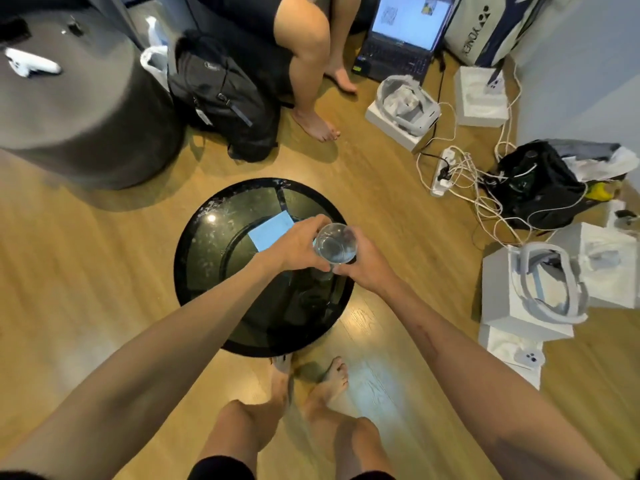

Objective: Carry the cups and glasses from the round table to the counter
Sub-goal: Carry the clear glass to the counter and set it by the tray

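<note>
A clear drinking glass (pixel 335 243) is held above the right side of the round black glass table (pixel 214 265). My left hand (pixel 294 245) wraps its left side and my right hand (pixel 367 265) grips its right side and bottom edge. The glass is upright, and I look straight down into it. Whether it holds liquid I cannot tell. No other cup or glass shows on the tabletop. The counter is not in this view.
A light blue paper (pixel 268 232) lies on the table. A dark round ottoman (pixel 79 109) and black backpack (pixel 221 95) stand at the back left, beside a seated person's legs (pixel 308 64). White boxes (pixel 519 306), headsets and a power strip with cables (pixel 446 171) clutter the right floor.
</note>
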